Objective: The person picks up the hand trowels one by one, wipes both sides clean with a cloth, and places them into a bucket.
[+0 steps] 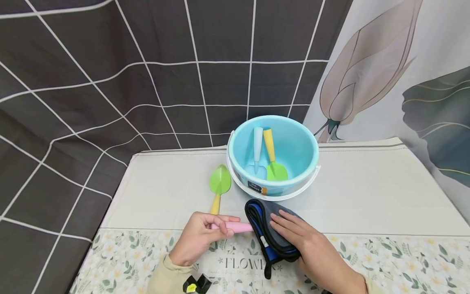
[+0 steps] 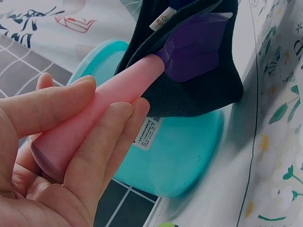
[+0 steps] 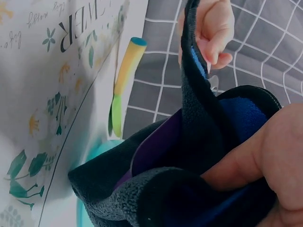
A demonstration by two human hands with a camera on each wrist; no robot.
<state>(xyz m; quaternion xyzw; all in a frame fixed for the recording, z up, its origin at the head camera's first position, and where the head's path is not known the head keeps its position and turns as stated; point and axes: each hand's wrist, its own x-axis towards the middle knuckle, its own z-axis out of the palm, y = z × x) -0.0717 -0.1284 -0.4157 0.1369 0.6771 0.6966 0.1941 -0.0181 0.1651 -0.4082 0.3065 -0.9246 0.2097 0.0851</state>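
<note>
My left hand (image 1: 200, 237) grips the pink handle (image 2: 102, 109) of a toy shovel, fingers and thumb wrapped around it. Its purple blade (image 2: 196, 49) sits between the folds of a dark grey and blue cloth (image 1: 280, 232). My right hand (image 1: 317, 251) holds that cloth around the blade, fingers flat on top, and in the right wrist view the thumb (image 3: 241, 158) tucks into a fold. From the head view the blade is hidden by the cloth. Just beyond the left hand lies a green toy trowel (image 1: 220, 180) with a yellow handle.
A light blue bucket (image 1: 301, 141) with a white handle stands behind the cloth. Inside it lean a blue toy tool (image 1: 258, 143) and a green one with a yellow handle (image 1: 269, 145). A flower-print tablecloth (image 1: 389, 261) covers the front; a dark grid-patterned curtain (image 1: 224, 36) hangs behind.
</note>
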